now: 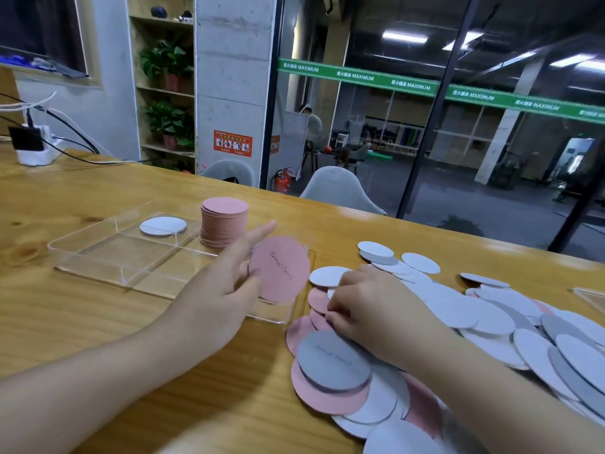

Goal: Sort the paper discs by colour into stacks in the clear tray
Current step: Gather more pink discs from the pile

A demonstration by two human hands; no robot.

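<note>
Head view: the left hand (226, 283) pinches a pink disc (279, 269) between thumb and fingers, face up over the near corner of the clear tray (98, 257), probably bound for the pink stack (224, 226) just beyond its fingertips. A lone white disc (163, 226) lies in the compartment left of that stack. The right hand (370, 309) curls its fingers on the loose pile (458, 322) of discs on the surface (65, 322), apparently working one free; whether it grips one I cannot tell.

Green band (409, 83) across glass wall (491, 142): "MAXIMUM", repeated, beside Chinese characters. Script on held pink disc (281, 267) and orange wall notice (232, 143): illegible.
</note>
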